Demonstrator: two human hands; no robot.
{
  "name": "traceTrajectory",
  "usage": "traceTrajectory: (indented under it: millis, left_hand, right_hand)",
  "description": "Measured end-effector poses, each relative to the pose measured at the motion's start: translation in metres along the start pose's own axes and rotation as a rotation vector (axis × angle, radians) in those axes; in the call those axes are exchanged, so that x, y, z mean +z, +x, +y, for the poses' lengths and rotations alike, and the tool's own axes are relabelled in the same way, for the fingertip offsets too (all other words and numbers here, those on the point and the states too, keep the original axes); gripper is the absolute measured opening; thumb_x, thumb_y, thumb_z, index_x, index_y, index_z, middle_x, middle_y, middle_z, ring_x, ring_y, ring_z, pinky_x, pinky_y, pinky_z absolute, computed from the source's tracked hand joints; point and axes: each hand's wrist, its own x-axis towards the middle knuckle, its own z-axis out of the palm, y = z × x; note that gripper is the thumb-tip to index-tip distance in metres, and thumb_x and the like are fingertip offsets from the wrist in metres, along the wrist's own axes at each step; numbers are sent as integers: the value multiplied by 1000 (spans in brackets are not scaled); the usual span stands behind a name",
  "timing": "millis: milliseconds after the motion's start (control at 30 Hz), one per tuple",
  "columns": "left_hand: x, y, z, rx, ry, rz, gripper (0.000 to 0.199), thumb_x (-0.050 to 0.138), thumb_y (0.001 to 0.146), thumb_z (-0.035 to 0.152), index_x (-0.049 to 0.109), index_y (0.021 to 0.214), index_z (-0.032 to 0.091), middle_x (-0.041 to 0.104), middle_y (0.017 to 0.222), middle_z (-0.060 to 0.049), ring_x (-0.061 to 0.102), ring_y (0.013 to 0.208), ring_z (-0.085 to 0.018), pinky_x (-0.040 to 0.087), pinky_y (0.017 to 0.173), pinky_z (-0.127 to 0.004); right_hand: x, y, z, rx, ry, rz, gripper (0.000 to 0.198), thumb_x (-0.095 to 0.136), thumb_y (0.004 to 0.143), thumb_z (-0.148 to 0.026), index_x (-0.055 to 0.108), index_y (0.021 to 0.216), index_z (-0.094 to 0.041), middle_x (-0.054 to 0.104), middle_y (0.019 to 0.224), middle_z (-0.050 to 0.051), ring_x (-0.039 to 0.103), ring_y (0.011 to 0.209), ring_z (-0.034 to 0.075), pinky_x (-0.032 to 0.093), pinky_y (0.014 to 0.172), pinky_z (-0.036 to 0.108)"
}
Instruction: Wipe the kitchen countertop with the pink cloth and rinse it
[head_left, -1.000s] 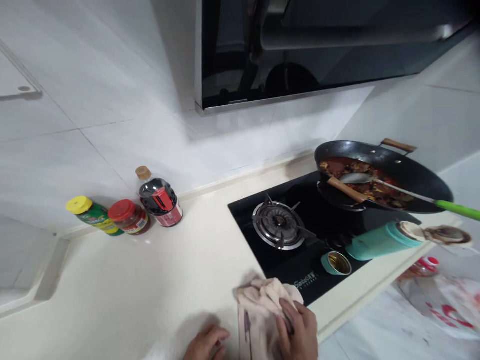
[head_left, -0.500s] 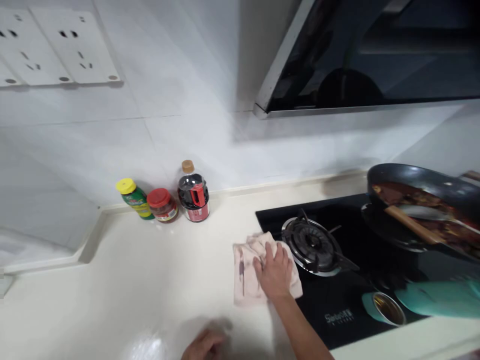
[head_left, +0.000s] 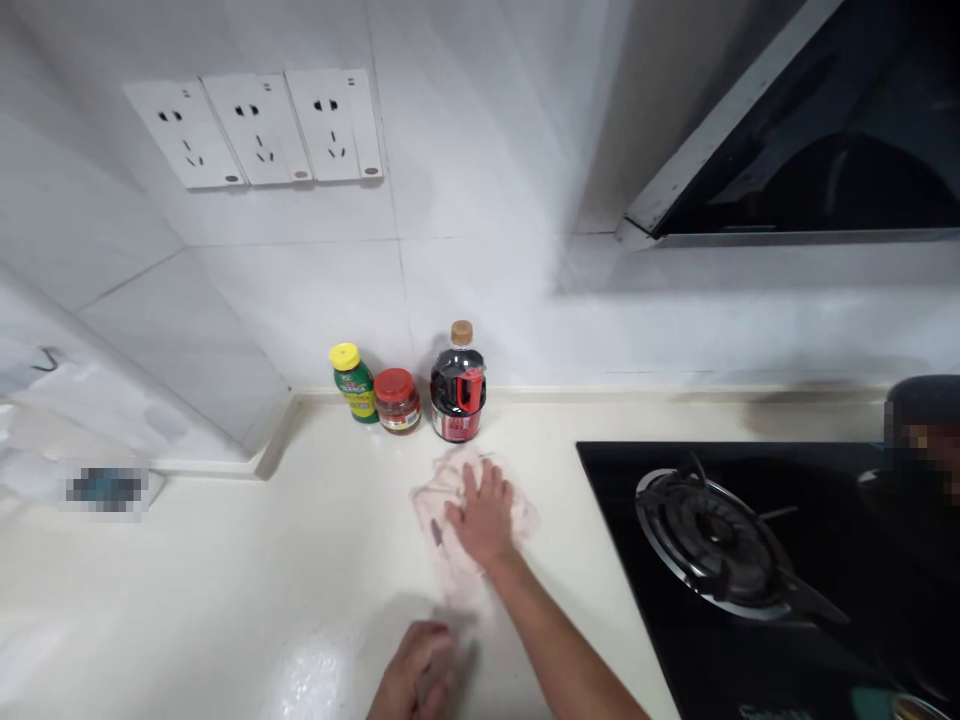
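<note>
A pale pink cloth (head_left: pixel 435 500) lies crumpled on the white counter (head_left: pixel 322 560), slightly blurred. My right hand (head_left: pixel 484 515) presses down on it from above and grips it, fingers bent a little and somewhat apart. Lower in the view, my left hand (head_left: pixel 416 668) is held loosely curled over the counter near its front, with nothing visible in it. Just behind the cloth stands a dark sauce bottle (head_left: pixel 458 400) with a red handle and brown cap. To its left are a red-lidded jar (head_left: pixel 397 402) and a green bottle (head_left: pixel 355 385) with a yellow cap.
A black gas hob (head_left: pixel 630 560) with a round burner (head_left: pixel 716 535) takes up the right side. A dark wok (head_left: pixel 926 405) shows at the right edge. Above hangs a range hood (head_left: pixel 810 170). Wall sockets (head_left: pixel 259 130) are at upper left.
My right hand has slid the cloth leftward, away from the hob's edge and towards the bottles. The view has turned left, so the wok is mostly out of sight. My left hand remains curled.
</note>
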Motion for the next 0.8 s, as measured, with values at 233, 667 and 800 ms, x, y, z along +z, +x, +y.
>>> traceTrajectory:
  millis: [233, 667, 800]
  left_hand:
    - [-13, 42, -7, -12, 313, 196, 45, 50, 96, 32, 58, 139, 24, 48, 152, -14, 39, 144, -31, 34, 117, -57]
    - [-33, 34, -55, 125, 741, -172, 80, 61, 87, 61, 32, 157, 34, 13, 168, -12, 16, 154, -39, 21, 120, -62]
    - [-81, 10, -75, 195, 830, -220, 82, 69, 83, 57, 37, 155, 34, 21, 167, -13, 25, 152, -40, 28, 118, -60]
  right_hand:
    - [22, -75, -35, -240, 210, -96, 63, 36, 102, -42, 22, 160, -22, 26, 165, 10, 21, 152, 26, 26, 120, 46]
    - [-4, -159, 32, 56, -72, 98, 54, 28, 102, -54, 52, 141, -25, 57, 139, 11, 53, 124, 32, 44, 97, 54]
    - [3, -163, 18, 77, 66, 36, 52, 24, 103, -52, 54, 136, -26, 61, 127, 11, 57, 114, 29, 48, 91, 47]
